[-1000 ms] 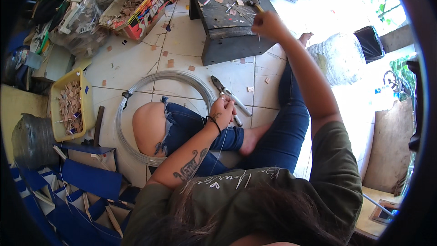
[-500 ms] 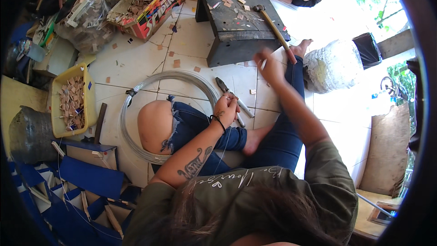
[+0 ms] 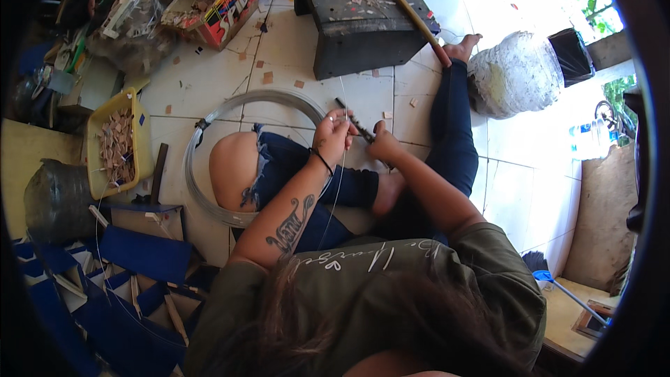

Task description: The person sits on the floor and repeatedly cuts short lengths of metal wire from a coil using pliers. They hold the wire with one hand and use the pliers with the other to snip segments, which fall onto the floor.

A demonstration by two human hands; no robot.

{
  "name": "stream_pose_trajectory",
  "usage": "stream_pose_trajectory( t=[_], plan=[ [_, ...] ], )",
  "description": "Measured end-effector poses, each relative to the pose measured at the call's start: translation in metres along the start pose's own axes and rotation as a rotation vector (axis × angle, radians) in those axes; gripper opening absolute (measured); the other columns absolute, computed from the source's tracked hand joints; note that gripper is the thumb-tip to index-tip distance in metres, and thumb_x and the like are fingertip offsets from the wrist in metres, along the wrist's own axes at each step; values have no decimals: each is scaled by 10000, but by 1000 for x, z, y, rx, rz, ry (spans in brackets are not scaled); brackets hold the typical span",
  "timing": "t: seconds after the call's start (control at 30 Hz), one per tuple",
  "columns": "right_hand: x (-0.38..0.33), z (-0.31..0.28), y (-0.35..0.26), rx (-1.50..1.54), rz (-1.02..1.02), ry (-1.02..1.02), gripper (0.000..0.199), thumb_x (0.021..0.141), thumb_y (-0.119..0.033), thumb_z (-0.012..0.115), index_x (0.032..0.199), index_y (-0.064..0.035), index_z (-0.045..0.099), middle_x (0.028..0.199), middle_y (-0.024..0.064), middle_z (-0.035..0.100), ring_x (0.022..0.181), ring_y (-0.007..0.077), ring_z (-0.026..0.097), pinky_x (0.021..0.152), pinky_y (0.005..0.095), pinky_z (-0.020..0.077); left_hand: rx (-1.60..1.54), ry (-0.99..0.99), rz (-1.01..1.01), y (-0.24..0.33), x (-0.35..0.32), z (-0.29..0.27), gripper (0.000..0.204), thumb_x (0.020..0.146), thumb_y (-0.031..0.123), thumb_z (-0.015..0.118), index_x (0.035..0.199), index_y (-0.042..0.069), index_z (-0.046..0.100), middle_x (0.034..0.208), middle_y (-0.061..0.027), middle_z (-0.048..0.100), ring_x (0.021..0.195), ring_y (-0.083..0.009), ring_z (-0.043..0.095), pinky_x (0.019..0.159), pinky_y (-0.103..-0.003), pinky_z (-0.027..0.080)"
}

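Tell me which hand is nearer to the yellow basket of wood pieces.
Left. The left hand is over the bare knee, on the yellow basket side; the right hand is farther away, beside it at the pliers.

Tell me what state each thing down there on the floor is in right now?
Left hand: closed on the wire.
Right hand: gripping the pliers.
Pliers: held at the wire.
Thin wire: running down from the left hand.
Wire coil: lying flat around the knee.
Hammer: resting on the dark block.
Yellow tray: filled with small pieces.
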State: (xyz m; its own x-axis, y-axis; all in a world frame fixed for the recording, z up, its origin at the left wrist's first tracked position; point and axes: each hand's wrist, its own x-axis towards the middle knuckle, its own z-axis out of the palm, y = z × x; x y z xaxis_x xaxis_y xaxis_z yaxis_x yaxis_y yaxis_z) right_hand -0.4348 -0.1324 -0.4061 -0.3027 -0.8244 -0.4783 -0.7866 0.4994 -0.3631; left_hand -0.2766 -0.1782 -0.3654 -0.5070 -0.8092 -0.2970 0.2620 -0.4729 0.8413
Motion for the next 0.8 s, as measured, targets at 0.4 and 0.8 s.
stream_pose_trajectory(
  t=[0.4, 0.8],
  plan=[
    [-90, -57, 17, 1399, -154, -481, 395, 721, 3, 421, 1115, -26, 403, 1085, 114, 457, 1041, 244, 482, 859, 345, 403, 51, -122, -71, 5, -3, 2, 168, 873, 127, 409, 984, 18, 473, 564, -9, 463, 398, -44, 350, 368, -178, 298],
    [-89, -61, 13, 874, -294, -363, 366, 683, -20, 459, 1046, -63, 454, 769, 10, 420, 721, 98, 402, 662, 218, 349, 45, -108, -122, 2, -4, 0, 159, 863, 105, 410, 932, -6, 501, 543, -28, 477, 350, -56, 339, 328, -188, 283]
  ],
)
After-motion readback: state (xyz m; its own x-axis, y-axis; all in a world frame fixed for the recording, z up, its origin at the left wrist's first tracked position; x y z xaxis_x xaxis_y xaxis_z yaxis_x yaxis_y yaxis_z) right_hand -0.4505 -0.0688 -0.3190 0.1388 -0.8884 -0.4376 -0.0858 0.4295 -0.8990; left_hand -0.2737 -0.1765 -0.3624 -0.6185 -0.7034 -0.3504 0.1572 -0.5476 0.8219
